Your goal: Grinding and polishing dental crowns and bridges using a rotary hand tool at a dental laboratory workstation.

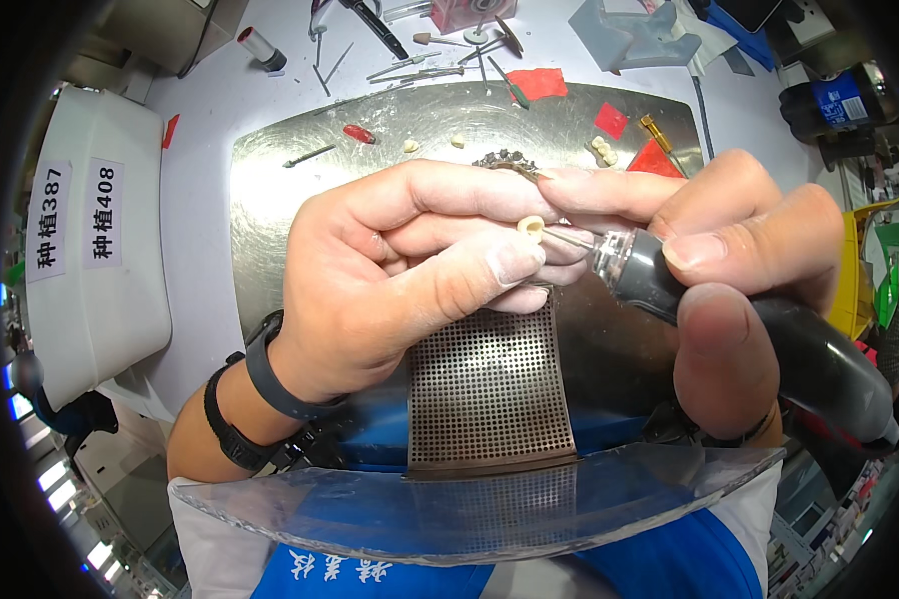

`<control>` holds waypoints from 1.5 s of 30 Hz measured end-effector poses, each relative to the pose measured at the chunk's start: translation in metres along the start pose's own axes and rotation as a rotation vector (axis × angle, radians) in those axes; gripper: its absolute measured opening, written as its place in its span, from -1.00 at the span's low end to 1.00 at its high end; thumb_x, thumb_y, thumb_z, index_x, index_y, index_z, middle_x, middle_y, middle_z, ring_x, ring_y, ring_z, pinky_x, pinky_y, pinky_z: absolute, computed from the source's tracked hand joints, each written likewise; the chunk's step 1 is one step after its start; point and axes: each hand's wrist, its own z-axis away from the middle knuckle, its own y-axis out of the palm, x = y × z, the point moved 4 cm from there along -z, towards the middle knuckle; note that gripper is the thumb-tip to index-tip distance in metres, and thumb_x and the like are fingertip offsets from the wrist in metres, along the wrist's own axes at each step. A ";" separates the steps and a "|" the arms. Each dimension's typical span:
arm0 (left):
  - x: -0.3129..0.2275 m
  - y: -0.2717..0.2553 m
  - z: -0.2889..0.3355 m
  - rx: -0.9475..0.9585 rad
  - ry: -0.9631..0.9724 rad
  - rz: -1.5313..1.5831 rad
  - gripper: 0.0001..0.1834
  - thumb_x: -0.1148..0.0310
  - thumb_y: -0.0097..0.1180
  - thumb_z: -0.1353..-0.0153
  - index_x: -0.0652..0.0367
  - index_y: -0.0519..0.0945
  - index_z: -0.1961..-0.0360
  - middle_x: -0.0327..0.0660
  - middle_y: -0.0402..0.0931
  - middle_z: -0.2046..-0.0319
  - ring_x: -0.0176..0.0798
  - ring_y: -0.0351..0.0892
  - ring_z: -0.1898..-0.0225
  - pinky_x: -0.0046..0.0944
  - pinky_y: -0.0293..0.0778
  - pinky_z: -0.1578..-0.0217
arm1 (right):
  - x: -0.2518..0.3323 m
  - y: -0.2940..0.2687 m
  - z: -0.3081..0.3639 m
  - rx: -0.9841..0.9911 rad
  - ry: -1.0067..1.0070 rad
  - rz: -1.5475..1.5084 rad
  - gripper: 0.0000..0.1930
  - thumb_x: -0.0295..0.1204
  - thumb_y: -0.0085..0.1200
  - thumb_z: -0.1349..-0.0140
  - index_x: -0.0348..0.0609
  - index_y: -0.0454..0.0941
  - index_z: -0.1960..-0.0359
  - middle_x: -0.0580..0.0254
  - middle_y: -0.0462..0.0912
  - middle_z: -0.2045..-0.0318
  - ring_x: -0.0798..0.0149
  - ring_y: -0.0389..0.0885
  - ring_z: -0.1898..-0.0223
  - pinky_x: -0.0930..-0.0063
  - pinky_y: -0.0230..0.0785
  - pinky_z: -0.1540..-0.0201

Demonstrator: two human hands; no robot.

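My bench (200, 180) is white, with a shiny metal plate (270, 190) laid flat on it. On the plate lie a red-handled bit (359, 134), a thin burr (309, 156), several small teeth (457, 141) and red paper scraps (611, 120). A perforated grille (489, 394) sits at its near edge. Beyond the plate, loose burrs (415, 70) lie scattered; a white box (95, 250) stands at my left.

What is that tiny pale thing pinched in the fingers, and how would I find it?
Start at the shiny metal tray in the middle of the bench. Above it the left hand pinches a tiny cream tooth-shaped piece, which the thin tip of the black rotary tool in the right hand touches. Similar pale pieces lie loose on the tray; only this one is held.
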 end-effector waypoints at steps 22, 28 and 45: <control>-0.002 -0.002 -0.003 0.065 0.135 -0.173 -0.75 0.57 0.18 -0.33 0.44 0.60 0.00 0.11 0.70 0.17 -0.14 0.74 0.17 -0.20 0.71 0.15 | -0.002 0.010 0.001 -0.099 -0.041 -0.062 -0.80 -0.36 0.04 -0.46 -0.23 0.37 0.09 0.05 0.48 0.28 -0.29 0.67 -0.02 -0.18 0.58 -0.12; -0.005 0.001 -0.002 0.065 0.153 -0.221 -0.76 0.63 0.21 -0.29 0.46 0.62 0.02 0.09 0.71 0.18 -0.20 0.73 0.18 -0.24 0.67 0.13 | -0.002 0.000 0.004 -0.109 0.051 -0.157 -0.83 -0.42 0.07 -0.43 -0.26 0.41 0.13 0.06 0.52 0.29 -0.19 0.68 -0.02 -0.09 0.59 -0.12; -0.005 0.002 -0.001 0.038 0.143 -0.218 -0.76 0.69 0.19 -0.24 0.45 0.64 0.06 0.03 0.71 0.19 -0.27 0.71 0.15 -0.29 0.63 0.07 | -0.005 0.006 0.006 -0.176 0.017 -0.124 -0.86 -0.43 0.09 -0.41 -0.23 0.44 0.16 0.10 0.54 0.30 -0.07 0.71 0.00 -0.01 0.60 -0.10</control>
